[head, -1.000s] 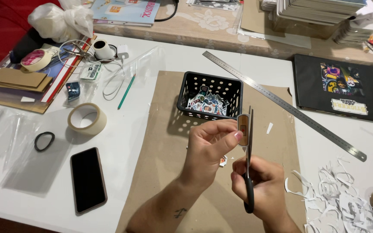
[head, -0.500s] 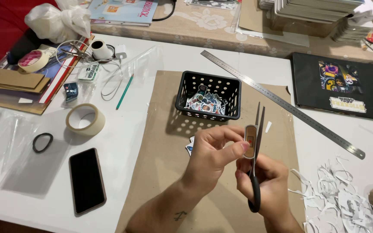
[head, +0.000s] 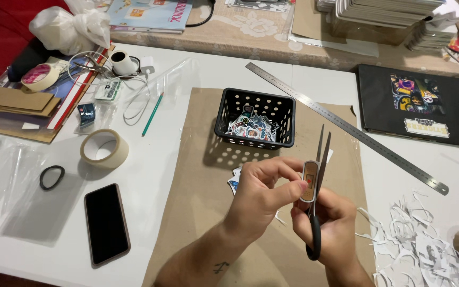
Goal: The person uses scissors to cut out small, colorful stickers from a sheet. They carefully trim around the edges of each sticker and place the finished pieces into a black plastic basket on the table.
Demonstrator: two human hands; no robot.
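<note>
1. Brown cardboard sheet (head: 197, 223) lies on the white bench (head: 187, 69), reaching its near edge.
2. Left hand (head: 261, 194): grip closed on a small tan sticker (head: 308, 182), pinched between thumb and fingertips above the cardboard.
3. Right hand (head: 333, 223): grip closed around black-handled scissors (head: 317, 180), blades slightly parted beside the sticker's right edge.
4. Black basket (head: 256, 118) of stickers stands at the cardboard's far edge; steel ruler (head: 346, 127) lies diagonally behind it.

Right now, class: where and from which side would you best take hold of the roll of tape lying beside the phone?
Probably by its wall, from above. The roll of tape lies flat on the white table with its open core facing up, so one finger could drop inside the ring and the thumb press outside. The phone and hair tie lie clear of it.
</note>
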